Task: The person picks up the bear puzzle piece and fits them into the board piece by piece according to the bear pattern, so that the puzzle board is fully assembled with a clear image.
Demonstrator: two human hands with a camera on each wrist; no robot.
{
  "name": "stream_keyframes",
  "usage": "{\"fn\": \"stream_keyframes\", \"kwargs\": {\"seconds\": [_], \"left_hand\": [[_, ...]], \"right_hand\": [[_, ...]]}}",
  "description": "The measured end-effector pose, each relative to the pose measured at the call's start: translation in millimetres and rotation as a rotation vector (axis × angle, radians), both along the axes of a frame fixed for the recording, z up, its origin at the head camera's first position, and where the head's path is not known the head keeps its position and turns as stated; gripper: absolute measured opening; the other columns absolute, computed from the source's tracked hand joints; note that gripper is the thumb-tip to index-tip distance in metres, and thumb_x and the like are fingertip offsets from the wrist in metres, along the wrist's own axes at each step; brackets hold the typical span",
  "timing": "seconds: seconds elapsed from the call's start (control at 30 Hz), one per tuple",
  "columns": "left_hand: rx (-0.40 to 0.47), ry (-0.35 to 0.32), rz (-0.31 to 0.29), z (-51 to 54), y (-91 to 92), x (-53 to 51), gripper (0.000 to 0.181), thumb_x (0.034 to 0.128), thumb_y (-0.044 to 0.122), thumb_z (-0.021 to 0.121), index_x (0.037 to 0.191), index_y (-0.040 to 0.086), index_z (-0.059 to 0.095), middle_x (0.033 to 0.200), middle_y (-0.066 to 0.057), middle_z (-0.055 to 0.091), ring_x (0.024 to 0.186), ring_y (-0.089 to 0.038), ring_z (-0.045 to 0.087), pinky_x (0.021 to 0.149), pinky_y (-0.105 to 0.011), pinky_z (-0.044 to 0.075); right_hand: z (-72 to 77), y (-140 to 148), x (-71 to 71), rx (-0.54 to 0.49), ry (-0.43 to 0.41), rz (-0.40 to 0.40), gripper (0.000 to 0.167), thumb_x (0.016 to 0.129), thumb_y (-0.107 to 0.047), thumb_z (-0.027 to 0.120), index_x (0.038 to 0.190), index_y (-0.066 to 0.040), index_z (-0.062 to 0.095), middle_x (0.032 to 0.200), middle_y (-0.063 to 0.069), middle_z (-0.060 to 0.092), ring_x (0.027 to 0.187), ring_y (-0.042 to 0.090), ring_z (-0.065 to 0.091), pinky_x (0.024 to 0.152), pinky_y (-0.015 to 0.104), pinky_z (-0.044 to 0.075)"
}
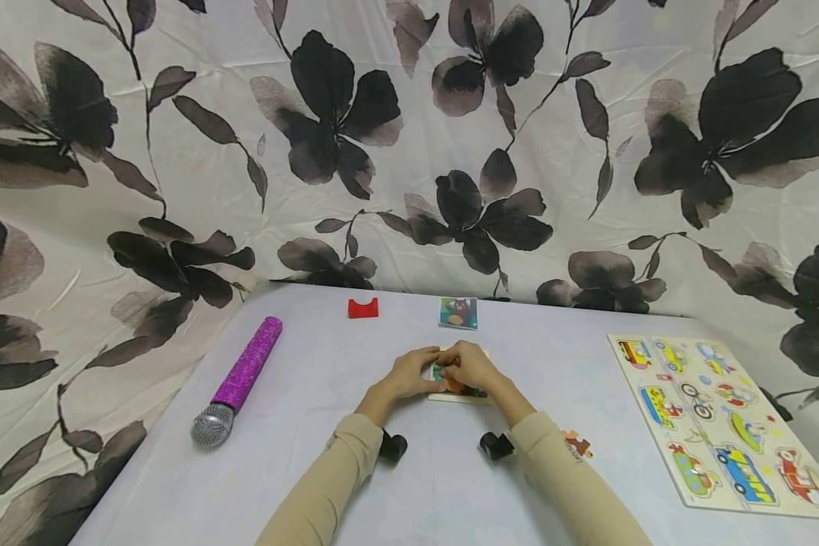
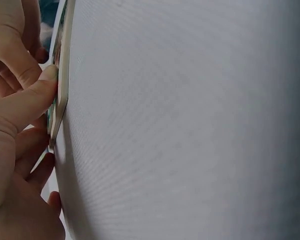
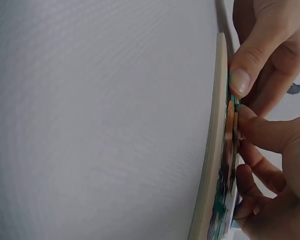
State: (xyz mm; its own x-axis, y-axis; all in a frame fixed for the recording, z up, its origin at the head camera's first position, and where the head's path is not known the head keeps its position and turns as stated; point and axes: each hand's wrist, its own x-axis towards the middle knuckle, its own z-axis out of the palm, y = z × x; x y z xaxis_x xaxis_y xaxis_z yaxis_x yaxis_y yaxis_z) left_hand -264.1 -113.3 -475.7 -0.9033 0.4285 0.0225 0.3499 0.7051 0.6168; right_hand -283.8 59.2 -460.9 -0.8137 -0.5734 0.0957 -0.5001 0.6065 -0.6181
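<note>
A small wooden jigsaw puzzle board [image 1: 444,396] with a green and orange picture lies flat on the table between the hands. My left hand [image 1: 407,374] grips its left side, with the thumb at the near edge and the fingers toward the far side. Over the board, my right hand [image 1: 474,368] pinches a jigsaw piece [image 3: 235,132], which sits slightly raised above the picture in the right wrist view. Both hands cover much of the board. A loose orange-brown jigsaw piece [image 1: 577,443] lies beside the right sleeve, which partly hides it.
On the left lies a glittery purple microphone [image 1: 249,364]. A red notched piece [image 1: 363,308] and a small picture card [image 1: 459,312] are toward the back. A large vehicle puzzle board [image 1: 669,447] occupies the right side. Floral cloth [image 1: 409,152] hangs behind the table.
</note>
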Motion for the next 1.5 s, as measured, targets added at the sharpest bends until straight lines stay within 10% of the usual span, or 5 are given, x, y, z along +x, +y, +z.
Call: {"fn": "stream_keyframes", "kwargs": {"seconds": [0.8, 1.5], "left_hand": [[-0.02, 0.019, -0.01, -0.1, -0.6, 0.5, 0.068, 0.0799, 0.025, 0.075, 0.135, -0.004, 0.048, 0.142, -0.014, 0.045, 0.132, -0.034, 0.039, 0.104, -0.057, 0.03], [-0.014, 0.002, -0.008, 3.8, 1.0, 2.0, 0.066, 0.0814, 0.025, 0.074, 0.135, -0.003, 0.047, 0.143, -0.014, 0.043, 0.132, -0.035, 0.038, 0.105, -0.056, 0.03]], "right_hand": [[5.6, 4, 1.7, 0.055, 0.048, 0.179, 0.02, 0.084, 0.0, 0.066, 0.102, 0.007, 0.07, 0.098, 0.018, 0.069, 0.092, 0.03, 0.061, 0.084, 0.042, 0.052], [8.7, 1, 7.9, 0.1, 0.058, 0.079, 0.021, 0.082, 0.001, 0.068, 0.103, 0.005, 0.07, 0.095, 0.015, 0.062, 0.087, 0.024, 0.054, 0.077, 0.038, 0.052]]}}
